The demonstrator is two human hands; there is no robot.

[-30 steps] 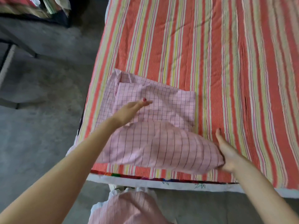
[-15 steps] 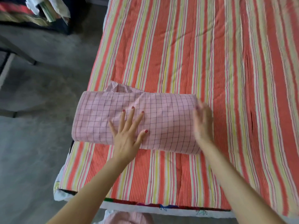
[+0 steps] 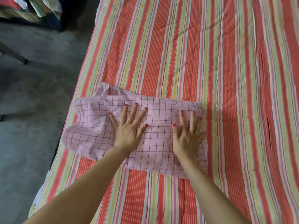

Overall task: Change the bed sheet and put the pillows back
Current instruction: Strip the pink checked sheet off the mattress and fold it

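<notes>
Head view, looking down the bed. One pink checked pillow (image 3: 137, 135) noted, lying flat on the striped bed sheet (image 3: 186, 54) toward 8 o'clock of the frame, close to the bed's left edge, long side crosswise to the stripes. Far corner of the pillow cover at 11 o'clock rumpled and turned up; left end slack and sagging toward the mattress edge.

Two hands counted, both on the pillow. Left hand (image 3: 129, 131) laid palm down near the middle, fingers straight and fanned well apart, thumb out to 3 o'clock. Right hand (image 3: 188, 136) laid palm down at the pillow's right end, fingers straight and closer together, tips toward 12 o'clock (slightly blurred). Nothing gripped or pinched by either hand; contact by flat palm only.

Judged purpose of the placement: pressing and smoothing the pillow so that it settles flat and square on the fresh sheet, the spread of the left fingers giving a broader pressing area. Sheet appears already laid, with light creases running toward 12 o'clock and two dark slits near 3 o'clock (tears or folds, cannot tell).

Count: one pillow, one sheet, two hands. Further pillows not in view; task judged incomplete on that point. Grey floor (image 3: 32, 110) at 9 o'clock; heap of cloth (image 3: 32, 10) at 11 o'clock.
</notes>
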